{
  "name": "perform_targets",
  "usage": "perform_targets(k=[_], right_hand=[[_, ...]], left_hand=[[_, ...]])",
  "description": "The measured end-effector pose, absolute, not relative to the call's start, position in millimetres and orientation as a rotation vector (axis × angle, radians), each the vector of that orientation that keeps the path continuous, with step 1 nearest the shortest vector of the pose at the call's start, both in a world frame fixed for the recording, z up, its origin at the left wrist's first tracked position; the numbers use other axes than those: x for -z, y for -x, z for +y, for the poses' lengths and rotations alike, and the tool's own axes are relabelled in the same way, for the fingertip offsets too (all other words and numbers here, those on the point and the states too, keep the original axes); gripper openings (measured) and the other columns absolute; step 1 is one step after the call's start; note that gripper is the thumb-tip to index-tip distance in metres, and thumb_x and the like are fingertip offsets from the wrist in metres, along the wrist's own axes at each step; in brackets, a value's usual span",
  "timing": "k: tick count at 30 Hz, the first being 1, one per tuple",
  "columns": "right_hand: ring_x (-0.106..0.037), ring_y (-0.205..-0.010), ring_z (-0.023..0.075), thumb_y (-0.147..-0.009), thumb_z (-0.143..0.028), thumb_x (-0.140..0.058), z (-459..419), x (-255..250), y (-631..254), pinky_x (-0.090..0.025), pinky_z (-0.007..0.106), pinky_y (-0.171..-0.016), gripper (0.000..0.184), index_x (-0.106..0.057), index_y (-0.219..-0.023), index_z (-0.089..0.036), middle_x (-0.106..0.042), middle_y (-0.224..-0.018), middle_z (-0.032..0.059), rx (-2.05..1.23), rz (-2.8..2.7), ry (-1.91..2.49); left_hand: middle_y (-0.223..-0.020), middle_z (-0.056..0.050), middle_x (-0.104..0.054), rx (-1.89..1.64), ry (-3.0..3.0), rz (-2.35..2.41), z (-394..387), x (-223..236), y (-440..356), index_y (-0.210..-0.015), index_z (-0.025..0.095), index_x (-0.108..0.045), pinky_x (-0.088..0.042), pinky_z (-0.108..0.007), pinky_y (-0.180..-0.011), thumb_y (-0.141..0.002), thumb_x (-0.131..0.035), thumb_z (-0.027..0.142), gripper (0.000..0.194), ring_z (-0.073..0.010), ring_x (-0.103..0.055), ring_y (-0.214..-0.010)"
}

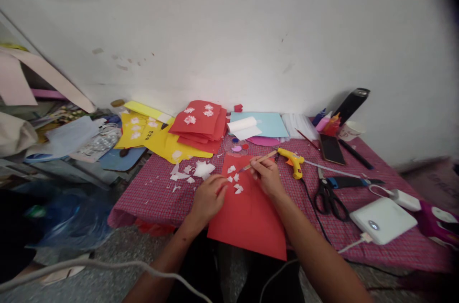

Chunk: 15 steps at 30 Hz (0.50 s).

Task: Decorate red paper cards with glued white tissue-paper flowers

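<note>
My right hand (pixel 266 175) grips a slim wooden paintbrush (pixel 263 157), its purplish tip pointing left over a red paper sheet (pixel 247 212). Several small white paper flower pieces (pixel 235 178) lie on that sheet below the tip. At the sheet's left edge rests my left hand (pixel 210 198), fingers curled together close to the white pieces; what they pinch, if anything, is too small to make out. Torn white paper scraps (pixel 204 169) lie on the cloth beyond it. Behind the sheet are small blue, red and pink paint spots (pixel 236 148).
Red cards with white flowers (pixel 197 119) and yellow paper (pixel 165 143) lie at the back left. To the right are a yellow glue gun (pixel 296 164), black scissors (pixel 330 201), a white power bank (pixel 383 221), a phone (pixel 333 149) and paint bottles (pixel 324 122). A cable (pixel 107 263) crosses in front.
</note>
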State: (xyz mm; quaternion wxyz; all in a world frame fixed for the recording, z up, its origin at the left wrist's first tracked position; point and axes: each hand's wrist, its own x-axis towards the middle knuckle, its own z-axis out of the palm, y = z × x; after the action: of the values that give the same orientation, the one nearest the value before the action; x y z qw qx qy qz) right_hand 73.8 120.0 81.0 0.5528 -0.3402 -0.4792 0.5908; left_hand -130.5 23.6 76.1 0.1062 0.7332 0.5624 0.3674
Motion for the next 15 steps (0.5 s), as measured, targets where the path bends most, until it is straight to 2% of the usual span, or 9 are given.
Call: perform_targets(k=[4,9,12,15], right_hand=[[-0.045,-0.043,0.0092,-0.078,-0.034,-0.074,119.9,-78.3,-73.7,-0.031,0.023,-0.042,0.017,-0.067,-0.08,-0.018,-0.059,-0.057,-0.0035,-1.406,-1.15,0.799],[-0.045,-0.043,0.0092,-0.079,-0.034,-0.073,120.5,-75.2,-73.2,-0.031,0.023,-0.042,0.018,-0.066,-0.079,-0.018,-0.059,-0.058,-0.0033,-1.389,-1.179,0.809],[-0.045,-0.044,0.0093,-0.079,-0.035,-0.074,121.0,-74.6,-72.8,-0.031,0.024,-0.042,0.018,-0.066,-0.079,-0.018,-0.059,-0.059,-0.0032,-1.382,-1.187,0.819],[-0.044,-0.044,0.0097,-0.078,-0.036,-0.074,121.2,-74.4,-72.5,-0.032,0.024,-0.042,0.02,-0.066,-0.08,-0.019,-0.059,-0.059,-0.0035,-1.385,-1.184,0.828]], left_hand=[[-0.105,-0.008,-0.068,-1.102,-2.162,1.919,24.8,-75.3,175.6,-0.106,0.019,-0.067,-0.05,-0.04,-0.093,-0.088,-0.051,0.012,0.025,-0.0231,-0.062,-0.104],[-0.099,-0.009,-0.065,-0.975,-2.232,2.016,29.2,-74.6,198.3,-0.103,0.018,-0.069,-0.051,-0.041,-0.091,-0.088,-0.051,0.013,0.023,-0.0245,-0.06,-0.101],[-0.12,-0.012,-0.06,-0.898,-2.384,1.921,33.3,-78.3,194.0,-0.111,0.019,-0.069,-0.048,-0.044,-0.099,-0.085,-0.051,0.008,0.034,-0.0258,-0.056,-0.116],[-0.147,-0.011,-0.046,-0.733,-2.527,1.829,39.5,-84.0,188.7,-0.119,0.023,-0.068,-0.036,-0.052,-0.112,-0.076,-0.053,0.002,0.05,-0.03,-0.04,-0.136]])
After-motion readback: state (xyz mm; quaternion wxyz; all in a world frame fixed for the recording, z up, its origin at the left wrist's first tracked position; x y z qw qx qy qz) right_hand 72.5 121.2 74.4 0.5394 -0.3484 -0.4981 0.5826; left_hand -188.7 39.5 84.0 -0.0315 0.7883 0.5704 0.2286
